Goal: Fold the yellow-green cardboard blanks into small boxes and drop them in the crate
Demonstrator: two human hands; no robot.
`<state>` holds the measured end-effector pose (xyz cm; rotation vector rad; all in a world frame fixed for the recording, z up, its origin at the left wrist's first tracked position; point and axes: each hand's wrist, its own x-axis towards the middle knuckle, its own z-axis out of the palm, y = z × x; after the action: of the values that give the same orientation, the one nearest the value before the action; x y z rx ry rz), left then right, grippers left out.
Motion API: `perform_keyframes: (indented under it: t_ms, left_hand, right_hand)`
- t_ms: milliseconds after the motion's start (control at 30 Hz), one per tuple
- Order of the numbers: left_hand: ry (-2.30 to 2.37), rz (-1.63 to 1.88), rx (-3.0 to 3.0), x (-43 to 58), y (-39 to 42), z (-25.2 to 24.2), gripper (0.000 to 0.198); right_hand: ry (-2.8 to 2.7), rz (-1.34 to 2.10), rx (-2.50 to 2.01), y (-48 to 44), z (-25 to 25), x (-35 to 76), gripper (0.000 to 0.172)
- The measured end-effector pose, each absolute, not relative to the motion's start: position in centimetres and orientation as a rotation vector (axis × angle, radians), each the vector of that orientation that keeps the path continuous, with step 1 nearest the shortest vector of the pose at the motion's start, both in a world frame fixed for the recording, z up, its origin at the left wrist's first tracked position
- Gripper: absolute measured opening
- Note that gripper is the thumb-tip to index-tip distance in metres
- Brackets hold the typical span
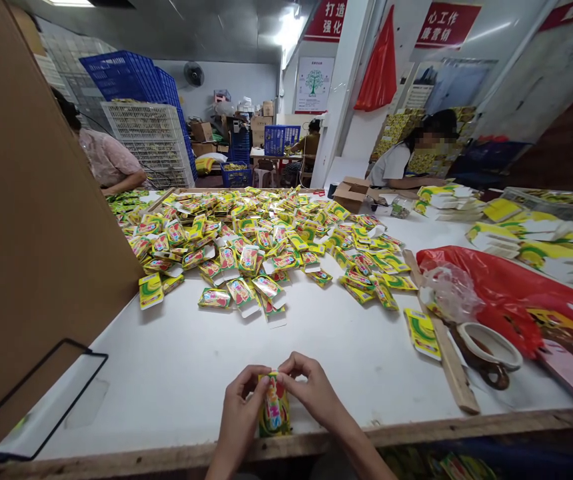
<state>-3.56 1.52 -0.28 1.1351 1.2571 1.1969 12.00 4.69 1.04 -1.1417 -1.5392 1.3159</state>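
Observation:
A small yellow and green candy box [275, 410] with colourful lettering stands at the table's front edge. My left hand [241, 403] pinches its top left corner between thumb and fingers. At the top right corner, my right hand [314, 390] pinches it the same way, so the fingertips of both hands nearly meet over the upper end. The fingertips partly hide the box's top flap. Beyond my hands, a large heap of similar small boxes [249, 260] is spread over the white table [206, 360], some with white flaps sticking out.
A cardboard panel [41, 220] rises at left beside a black wire frame [91, 353]. At right are a wooden strip [449, 363], a cup [491, 347], a red plastic bag [496, 280] and flat box stacks [556, 247]. People sit at the left, right and back.

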Motion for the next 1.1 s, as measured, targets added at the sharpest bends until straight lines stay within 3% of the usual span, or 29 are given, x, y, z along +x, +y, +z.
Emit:
perform_keyframes:
  t_ms: [533,1100]
  left_hand:
    - [1.309,1.183,1.161,-3.2,1.4,-0.3,0.029]
    - [1.293,1.213,1.170,-3.1,0.9,-0.2,0.030]
  right_hand:
    - [-1.508,1.357,-1.151,5.9,1.2,11.2,0.005]
    - [-1.275,1.365,-1.225,5.5,0.4,10.5,0.023]
